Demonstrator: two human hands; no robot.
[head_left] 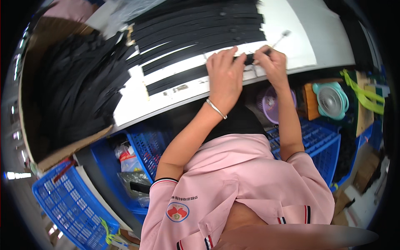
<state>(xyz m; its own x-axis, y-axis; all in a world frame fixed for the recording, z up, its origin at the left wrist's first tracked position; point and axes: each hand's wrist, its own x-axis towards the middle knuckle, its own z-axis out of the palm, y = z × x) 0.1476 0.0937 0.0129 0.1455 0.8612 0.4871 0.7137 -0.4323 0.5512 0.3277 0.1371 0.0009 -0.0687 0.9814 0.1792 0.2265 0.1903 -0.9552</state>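
Note:
My left hand (225, 73) lies with its fingers stretched out over a black fabric strip (179, 80) near the table's front edge. Just to its right, the fingers of my right hand (273, 64) are pinched together by the strip's right end (249, 59). Something dark shows between those fingers, too blurred to name. Above them a thin stick with a small grey end (285, 33) points up and right; whether my right hand holds it I cannot tell. Beyond my hands, several black strips (196, 27) lie side by side on a white board (291, 25).
At left stands a cardboard box (26, 125) full of black strips (79, 87). Blue crates (75, 204) sit below the table, left and right. A purple basket (273, 110) and a turquoise fan (332, 101) are near my right forearm. Clear plastic (129, 12) lies at the back left.

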